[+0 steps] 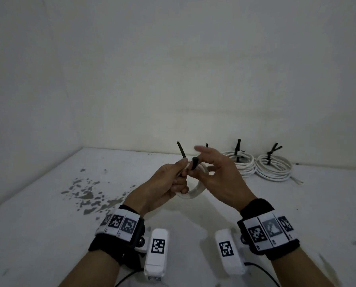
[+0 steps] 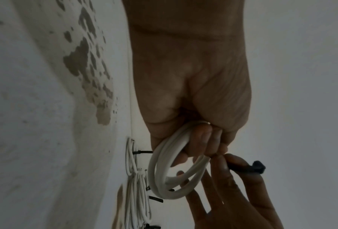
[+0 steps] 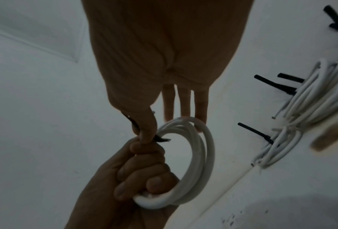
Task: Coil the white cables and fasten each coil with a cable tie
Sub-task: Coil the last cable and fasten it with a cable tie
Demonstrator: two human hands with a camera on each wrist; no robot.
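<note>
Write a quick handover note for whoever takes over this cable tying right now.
Left hand: grips the white coil and one end of the black cable tie.
Right hand: pinches the tie's other end, other fingers straight.
Done: tied coils lie at the back of the table by the wall.
Left: close the tie on this coil and set it with the rest.

left hand (image 1: pixel 169 183) fisted, fingers curled tight; right hand (image 1: pixel 216 175) thumb and forefinger pinching, other fingers straight.
</note>
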